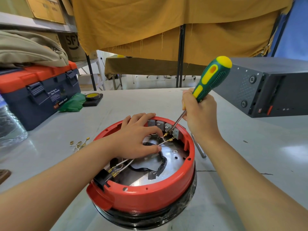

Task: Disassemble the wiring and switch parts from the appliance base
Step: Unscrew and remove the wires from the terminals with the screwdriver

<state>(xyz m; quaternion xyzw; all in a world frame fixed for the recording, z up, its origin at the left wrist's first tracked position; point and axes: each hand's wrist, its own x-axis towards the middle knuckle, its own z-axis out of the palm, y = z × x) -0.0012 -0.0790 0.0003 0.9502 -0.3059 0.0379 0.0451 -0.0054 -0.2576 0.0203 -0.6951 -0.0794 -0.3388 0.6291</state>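
The round red appliance base (141, 195) lies upside down on the grey table, with its metal inside exposed. A row of grey switch blocks (164, 126) sits at its far rim. White wires (164, 142) with brass terminals run to them, and black taped wiring (160, 165) curls over the metal plate. My left hand (138, 135) lies inside the base, index finger and thumb pinching a white wire beside the switches. My right hand (199, 114) grips a green and yellow screwdriver (210, 79), whose tip touches a switch block at a terminal.
Loose brass terminals with wire ends (79, 144) lie left of the base. A blue and orange toolbox (38, 94) stands at the left, with a tape roll (93, 96) behind it. A dark grey case (270, 87) fills the right. A metal rod (199, 149) lies right of the base.
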